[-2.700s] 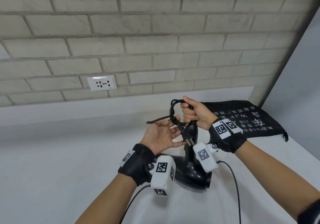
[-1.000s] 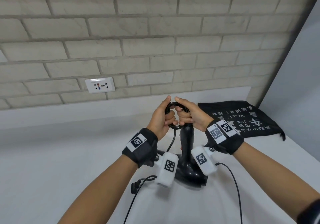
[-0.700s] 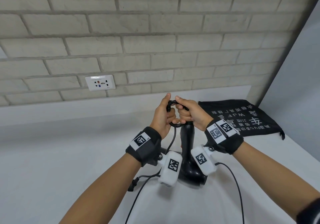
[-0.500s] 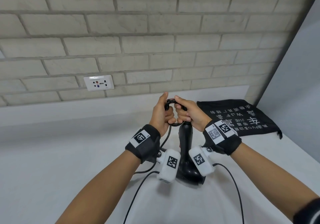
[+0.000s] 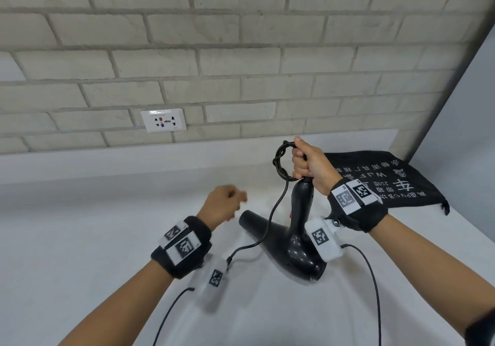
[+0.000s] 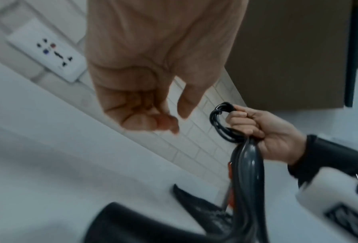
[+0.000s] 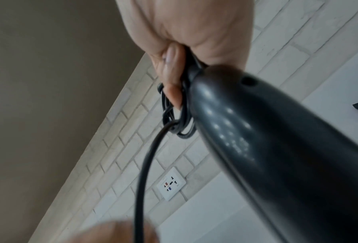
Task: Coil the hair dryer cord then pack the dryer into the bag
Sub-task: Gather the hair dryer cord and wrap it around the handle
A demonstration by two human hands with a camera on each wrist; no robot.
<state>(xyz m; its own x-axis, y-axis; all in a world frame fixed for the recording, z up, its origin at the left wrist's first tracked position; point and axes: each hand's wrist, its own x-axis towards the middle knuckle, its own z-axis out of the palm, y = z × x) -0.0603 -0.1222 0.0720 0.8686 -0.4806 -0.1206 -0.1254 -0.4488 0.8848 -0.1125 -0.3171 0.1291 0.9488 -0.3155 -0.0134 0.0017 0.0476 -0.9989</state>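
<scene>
The black hair dryer (image 5: pixel 292 241) stands nozzle-down on the white counter (image 5: pixel 80 238), handle up. My right hand (image 5: pixel 308 163) grips the coiled cord (image 5: pixel 281 163) at the top of the handle; the right wrist view shows its fingers (image 7: pixel 171 78) curled round the loops (image 7: pixel 173 121). A loose length of cord (image 5: pixel 270 222) hangs from the coil down to the counter. My left hand (image 5: pixel 233 202) is left of the dryer, blurred, fingers curled (image 6: pixel 148 121), holding nothing. The black drawstring bag (image 5: pixel 388 182) lies flat behind my right wrist.
A white wall socket (image 5: pixel 163 120) sits in the brick wall behind the counter. A grey side wall (image 5: pixel 460 145) closes the right side, just past the bag. Thin black cables from my wrist cameras (image 5: pixel 375 292) trail toward me.
My left hand has let go of the coil and moved down and to the left. The right hand still holds the coil above the handle. The nozzle now shows, pointing left.
</scene>
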